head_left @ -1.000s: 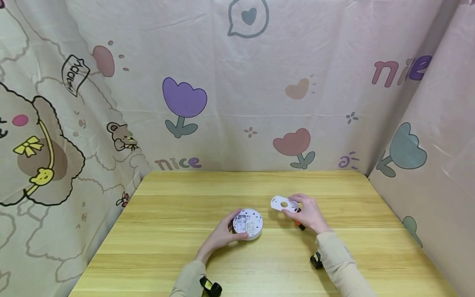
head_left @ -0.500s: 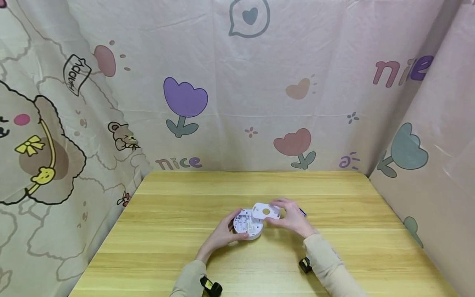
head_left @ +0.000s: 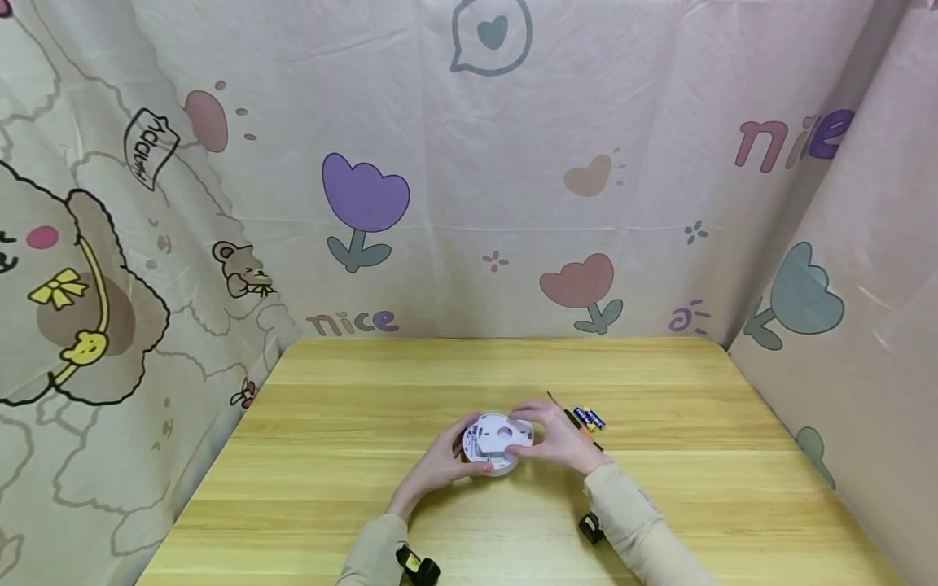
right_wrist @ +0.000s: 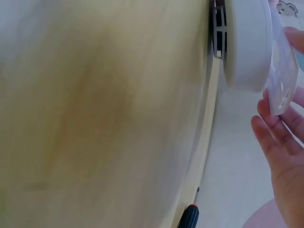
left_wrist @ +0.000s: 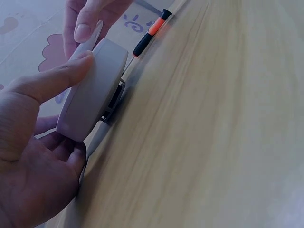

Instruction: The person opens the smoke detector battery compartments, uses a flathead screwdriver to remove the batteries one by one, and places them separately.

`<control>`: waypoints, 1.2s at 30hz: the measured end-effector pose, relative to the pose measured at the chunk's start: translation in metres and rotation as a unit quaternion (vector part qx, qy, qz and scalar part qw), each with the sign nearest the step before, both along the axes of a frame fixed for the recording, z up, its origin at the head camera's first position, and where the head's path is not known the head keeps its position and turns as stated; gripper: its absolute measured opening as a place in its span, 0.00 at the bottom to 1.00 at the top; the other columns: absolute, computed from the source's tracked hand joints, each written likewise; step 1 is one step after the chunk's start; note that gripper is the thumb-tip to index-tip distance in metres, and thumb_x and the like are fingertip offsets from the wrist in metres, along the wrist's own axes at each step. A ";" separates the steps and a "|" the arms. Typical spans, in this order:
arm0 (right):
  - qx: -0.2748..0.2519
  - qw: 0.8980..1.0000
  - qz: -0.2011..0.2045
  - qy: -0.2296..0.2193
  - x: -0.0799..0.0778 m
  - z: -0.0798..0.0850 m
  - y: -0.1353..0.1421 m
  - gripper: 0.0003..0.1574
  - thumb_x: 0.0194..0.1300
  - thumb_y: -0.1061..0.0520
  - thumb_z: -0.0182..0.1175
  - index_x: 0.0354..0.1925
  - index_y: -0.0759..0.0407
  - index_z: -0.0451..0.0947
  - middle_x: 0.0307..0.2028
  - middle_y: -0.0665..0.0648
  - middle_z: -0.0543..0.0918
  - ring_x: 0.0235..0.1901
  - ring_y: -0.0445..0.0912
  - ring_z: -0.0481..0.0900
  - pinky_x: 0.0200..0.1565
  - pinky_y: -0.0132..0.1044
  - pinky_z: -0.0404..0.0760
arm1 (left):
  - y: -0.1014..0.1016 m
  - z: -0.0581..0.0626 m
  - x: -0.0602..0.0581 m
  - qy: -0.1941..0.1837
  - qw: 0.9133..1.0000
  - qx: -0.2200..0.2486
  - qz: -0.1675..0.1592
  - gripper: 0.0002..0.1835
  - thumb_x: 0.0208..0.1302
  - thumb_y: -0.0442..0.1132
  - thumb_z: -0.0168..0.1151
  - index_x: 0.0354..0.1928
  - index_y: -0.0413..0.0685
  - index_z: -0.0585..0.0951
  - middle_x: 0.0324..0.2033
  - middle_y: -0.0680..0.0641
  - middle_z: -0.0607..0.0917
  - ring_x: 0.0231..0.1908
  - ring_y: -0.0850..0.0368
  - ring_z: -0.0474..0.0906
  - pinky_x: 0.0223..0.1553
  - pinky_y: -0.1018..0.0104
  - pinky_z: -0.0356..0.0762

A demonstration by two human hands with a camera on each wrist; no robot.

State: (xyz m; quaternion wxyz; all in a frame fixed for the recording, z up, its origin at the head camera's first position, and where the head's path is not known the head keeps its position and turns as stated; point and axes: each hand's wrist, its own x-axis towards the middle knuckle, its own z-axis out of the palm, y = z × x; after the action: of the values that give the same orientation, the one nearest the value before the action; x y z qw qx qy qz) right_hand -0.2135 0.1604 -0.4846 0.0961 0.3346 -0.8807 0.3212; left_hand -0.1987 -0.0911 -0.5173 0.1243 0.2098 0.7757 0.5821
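A round white smoke detector (head_left: pixel 504 470) lies back side up, low over the table, with labels printed on its back. My left hand (head_left: pixel 441 461) grips it by the edge, thumb on the near side and fingers round the far side. Vent slots show under its body (left_wrist: pixel 92 90) in the left wrist view. My right hand (head_left: pixel 558 439) pinches a flat white mounting plate (head_left: pixel 491 436) with a round centre hole. That plate overlaps the detector's back, and in the right wrist view the plate (right_wrist: pixel 283 66) stands slightly tilted against it.
Just right of the right hand lie an orange-and-black screwdriver (head_left: pixel 585 434) and two blue batteries (head_left: pixel 589 418) on the wooden table (head_left: pixel 352 391). Black cameras (head_left: pixel 418 566) sit at both wrists. Printed curtains (head_left: pixel 469 163) enclose the back and sides.
My right hand has carried the mounting plate left from beside the detector onto its back. The batteries and screwdriver have come into fuller view. My left hand has stayed nearly still.
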 end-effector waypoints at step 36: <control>0.036 0.996 -0.011 -0.080 0.007 -0.005 -0.007 0.41 0.57 0.41 0.73 0.65 0.54 0.76 0.64 0.56 0.80 0.67 0.54 0.74 0.69 0.58 0.74 | -0.001 0.000 0.000 0.005 1.000 0.009 -0.014 0.45 0.57 0.45 0.76 0.73 0.45 0.64 0.74 0.37 0.65 0.76 0.37 0.57 0.78 0.43 0.52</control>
State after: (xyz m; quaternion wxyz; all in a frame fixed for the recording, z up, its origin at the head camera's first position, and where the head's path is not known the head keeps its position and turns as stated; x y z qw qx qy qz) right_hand -0.2069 0.1533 -0.4895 0.0169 0.3018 -0.9002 0.3135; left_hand -0.1983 -0.0921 -0.5177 0.1268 0.2240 0.7684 0.5860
